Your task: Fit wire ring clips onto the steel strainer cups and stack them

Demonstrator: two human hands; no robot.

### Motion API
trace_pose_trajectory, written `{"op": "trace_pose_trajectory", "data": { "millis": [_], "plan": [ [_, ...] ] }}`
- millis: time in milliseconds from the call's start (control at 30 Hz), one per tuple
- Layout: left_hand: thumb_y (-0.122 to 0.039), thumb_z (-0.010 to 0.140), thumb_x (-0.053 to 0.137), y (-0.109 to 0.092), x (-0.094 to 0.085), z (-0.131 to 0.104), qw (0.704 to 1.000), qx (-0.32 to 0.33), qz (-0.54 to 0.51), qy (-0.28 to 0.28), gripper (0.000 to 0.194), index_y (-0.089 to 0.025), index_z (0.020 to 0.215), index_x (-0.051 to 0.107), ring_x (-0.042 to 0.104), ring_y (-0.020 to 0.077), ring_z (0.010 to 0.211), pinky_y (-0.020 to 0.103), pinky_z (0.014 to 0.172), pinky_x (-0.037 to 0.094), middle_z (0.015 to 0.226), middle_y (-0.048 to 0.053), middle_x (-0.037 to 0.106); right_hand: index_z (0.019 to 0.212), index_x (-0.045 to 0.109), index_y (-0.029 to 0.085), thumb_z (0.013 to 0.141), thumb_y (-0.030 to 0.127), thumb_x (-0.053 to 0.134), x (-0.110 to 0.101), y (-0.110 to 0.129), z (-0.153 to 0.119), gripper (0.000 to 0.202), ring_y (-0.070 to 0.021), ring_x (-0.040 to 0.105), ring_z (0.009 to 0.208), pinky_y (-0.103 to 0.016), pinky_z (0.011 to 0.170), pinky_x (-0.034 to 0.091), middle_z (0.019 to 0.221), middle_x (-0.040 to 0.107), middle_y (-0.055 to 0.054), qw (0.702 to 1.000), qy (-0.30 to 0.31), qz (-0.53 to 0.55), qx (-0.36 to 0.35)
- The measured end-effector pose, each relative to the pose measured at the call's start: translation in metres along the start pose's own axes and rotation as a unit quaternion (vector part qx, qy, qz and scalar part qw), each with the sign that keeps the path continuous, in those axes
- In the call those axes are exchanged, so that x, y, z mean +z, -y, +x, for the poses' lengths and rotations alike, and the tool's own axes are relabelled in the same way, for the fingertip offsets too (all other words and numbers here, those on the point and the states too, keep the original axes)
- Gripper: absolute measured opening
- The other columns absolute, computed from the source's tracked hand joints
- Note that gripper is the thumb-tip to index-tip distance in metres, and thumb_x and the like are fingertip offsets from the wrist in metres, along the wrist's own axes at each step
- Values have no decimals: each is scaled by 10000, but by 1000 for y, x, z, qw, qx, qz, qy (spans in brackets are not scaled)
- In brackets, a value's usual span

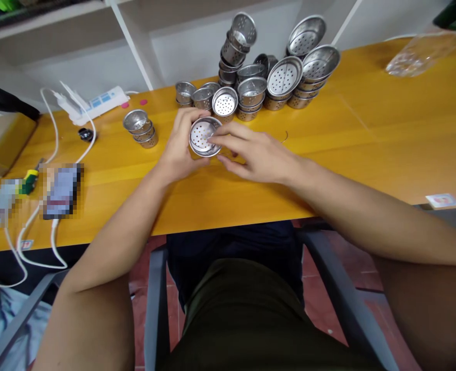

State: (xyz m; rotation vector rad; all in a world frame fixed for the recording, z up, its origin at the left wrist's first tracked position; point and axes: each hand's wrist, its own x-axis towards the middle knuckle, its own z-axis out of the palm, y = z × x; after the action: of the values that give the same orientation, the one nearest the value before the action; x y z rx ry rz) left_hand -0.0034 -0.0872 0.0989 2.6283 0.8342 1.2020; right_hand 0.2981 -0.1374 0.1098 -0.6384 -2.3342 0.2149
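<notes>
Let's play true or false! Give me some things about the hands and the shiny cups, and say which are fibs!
1. The left hand holds a metal cup with holes. True.
2. The right hand is in the lap. False: it is up at the cup.
3. A short stack of cups is left of the left hand. True.
4. The table is blue. False: it is yellow-orange.
5. A white power strip lies on the table. True.

Cup stacks (251, 91) beyond, tabletop (386, 134) room rightward
</notes>
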Motion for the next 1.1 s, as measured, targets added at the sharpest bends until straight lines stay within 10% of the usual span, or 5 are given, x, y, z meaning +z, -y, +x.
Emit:
{"op": "trace_pose_trajectory", "data": {
  "millis": [233,533,800,933,1100],
  "plan": [
    [-649,1052,949,4,12,-6,993,-107,-24,54,726,-329,1617,625,705,424,1615,697,1473,537,1694,145,737,1223,779,224,1192,264,749,35,15,39,59,-321,786,1177,-479,1074,661,1299,813,-141,988,31,126,89],
    [-512,1061,823,1,11,-5,993,-83,0,86,659,-342,1627,531,728,393,1591,687,1407,643,1660,136,712,966,643,326,1121,1058,766,33,-9,41,759,-319,707,985,-522,901,723,972,722,-75,951,-28,219,218],
    [-443,1075,846,1,23,-1,996,-72,18,50,775,-324,1699,403,702,383,1659,693,1445,640,1735,168,679,912,527,334,953,1141,854,21,-15,46,872,-266,584,781,-510,721,629,859,604,-49,890,-134,343,268],
    [-933,1117,841,24,-13,-8,981,-135,131,-55,901,-348,1704,488,642,440,1732,755,1510,561,1765,145,663,935,562,336,895,965,1023,-12,-24,42,781,-212,518,656,-461,607,502,895,686,-36,835,-149,471,243],
    [-1191,1057,640,80,-85,-28,945,-193,172,-201,1063,-378,1689,375,610,326,1730,669,1468,589,1801,76,610,892,740,294,1000,821,1036,-32,-80,17,614,-236,619,732,-469,719,524,819,779,-77,963,2,188,193]
  ]
}}
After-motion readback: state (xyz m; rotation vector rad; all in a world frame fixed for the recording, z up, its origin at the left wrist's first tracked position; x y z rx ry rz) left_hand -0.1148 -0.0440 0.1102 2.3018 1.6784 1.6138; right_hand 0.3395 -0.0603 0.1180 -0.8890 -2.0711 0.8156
